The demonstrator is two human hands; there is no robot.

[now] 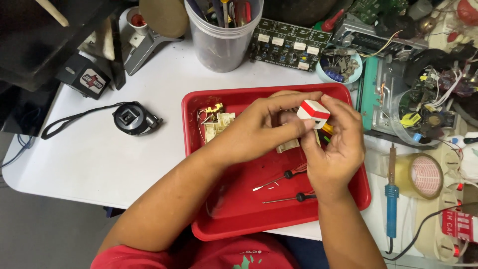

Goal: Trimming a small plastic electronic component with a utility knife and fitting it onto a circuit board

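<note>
Your forearms reach in from the near edge of the view, over the red tray [199, 164], and both hands meet above its far half. Your right hand [334, 149] is closed around a small white block with red stripes [313, 113], pinching it from below and from the side with thumb and fingers. Your left hand [269, 124] is closed too, its fingertips pressed against the same block from the other side, so the piece sits between the two hands, raised clear of the tray.

Just under your left hand lie cream-coloured plastic parts with brass contacts [215, 122], and a further cream piece [288, 145] shows directly beneath your fingers. These loose parts suggest that something has already been taken apart, while the striped block, to judge from its outside, is intact and under work; I cannot tell whether it is being opened or closed up.

Nearer to you than your hands, two small screwdrivers [281, 177] lie untouched on the tray floor.

Farther out on the white tabletop [99, 164], a tape measure [133, 118] lies left of your left hand. Right of your right hand lie a blue soldering iron [392, 197] and a roll of tape [423, 175]. Beyond your hands stand a clear tub of tools [221, 37] and a green circuit board [289, 45].
</note>
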